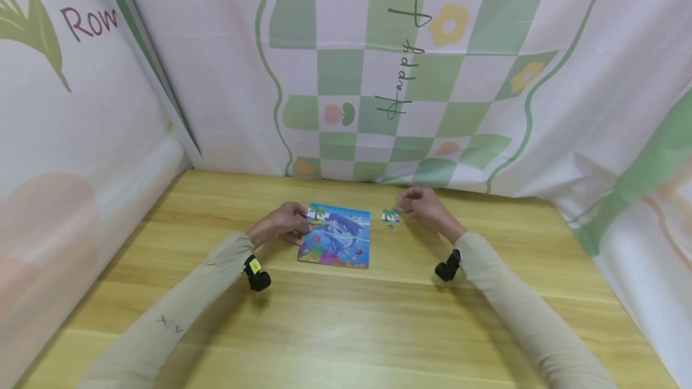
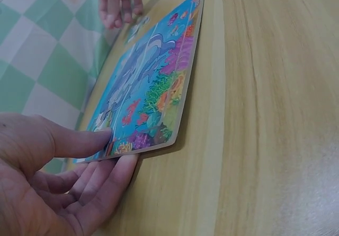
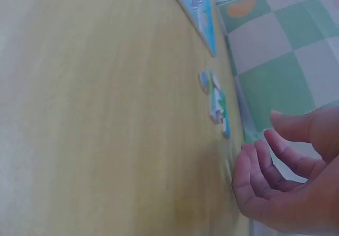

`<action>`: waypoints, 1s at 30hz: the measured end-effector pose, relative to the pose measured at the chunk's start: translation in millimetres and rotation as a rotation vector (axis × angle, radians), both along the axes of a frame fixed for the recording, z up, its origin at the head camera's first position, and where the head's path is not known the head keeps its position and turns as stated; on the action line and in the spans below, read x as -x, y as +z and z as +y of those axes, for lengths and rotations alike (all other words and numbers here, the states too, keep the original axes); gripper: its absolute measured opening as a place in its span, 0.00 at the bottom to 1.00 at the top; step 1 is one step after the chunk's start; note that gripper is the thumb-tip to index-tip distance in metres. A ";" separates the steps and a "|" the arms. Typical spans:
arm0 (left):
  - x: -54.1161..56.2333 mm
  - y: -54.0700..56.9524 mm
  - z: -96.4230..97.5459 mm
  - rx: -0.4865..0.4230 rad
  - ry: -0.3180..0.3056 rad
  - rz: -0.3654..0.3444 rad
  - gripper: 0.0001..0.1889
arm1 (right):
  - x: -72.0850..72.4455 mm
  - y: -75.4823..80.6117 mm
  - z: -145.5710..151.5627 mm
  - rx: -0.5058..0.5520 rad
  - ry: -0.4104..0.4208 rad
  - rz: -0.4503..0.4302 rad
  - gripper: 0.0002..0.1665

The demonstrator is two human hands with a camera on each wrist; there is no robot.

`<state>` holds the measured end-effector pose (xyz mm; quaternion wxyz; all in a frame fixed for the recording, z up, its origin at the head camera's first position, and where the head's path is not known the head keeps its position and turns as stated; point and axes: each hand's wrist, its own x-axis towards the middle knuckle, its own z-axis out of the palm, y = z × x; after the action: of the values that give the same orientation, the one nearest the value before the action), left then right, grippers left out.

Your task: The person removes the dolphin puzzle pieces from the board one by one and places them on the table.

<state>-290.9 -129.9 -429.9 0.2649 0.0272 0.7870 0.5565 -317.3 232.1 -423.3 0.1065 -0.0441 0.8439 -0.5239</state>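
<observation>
My left hand grips the left edge of a dolphin jigsaw puzzle board, a thin square with a blue sea picture. In the left wrist view the thumb lies on the picture side and the fingers are under the edge. Right of the board, a small group of puzzle pieces with a palm tree on it lies on the table. My right hand is just beyond these pieces at their right. In the right wrist view its fingers are loosely curled, thumb apart from them, with nothing between.
The wooden table meets a hanging checkered cloth close behind the board and pieces. Another printed cloth hangs along the left side, and a white and green one along the right.
</observation>
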 end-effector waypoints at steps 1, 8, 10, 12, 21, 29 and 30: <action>0.0 0.0 -0.2 0.000 -0.003 0.002 0.26 | 0.1 1.5 -0.7 0.027 -0.006 -0.015 0.18; 0.0 -0.1 -1.9 -0.004 -0.008 0.009 0.26 | -4.8 9.0 -13.2 0.035 0.062 0.017 0.23; 0.1 -0.8 -2.2 -0.008 0.000 0.000 0.26 | -6.5 9.8 -18.8 0.055 0.089 0.023 0.25; 0.0 -1.0 -2.3 -0.012 0.005 -0.004 0.26 | -7.7 9.4 -24.8 0.058 0.108 0.035 0.28; -0.7 0.4 -2.2 -0.014 0.010 -0.004 0.23 | -11.7 6.7 -55.6 -0.040 0.150 0.130 0.31; 1.7 0.0 -1.8 -0.006 -0.012 0.002 0.22 | -15.6 5.8 -81.6 -0.069 0.163 0.132 0.28; 2.2 -0.4 -1.3 -0.007 -0.016 0.004 0.22 | -16.2 5.5 -84.8 -0.071 0.161 0.128 0.27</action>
<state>-293.0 -131.2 -430.3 0.2676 0.0354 0.7852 0.5573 -301.0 147.3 -417.9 0.0958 -0.1414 0.8608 -0.4794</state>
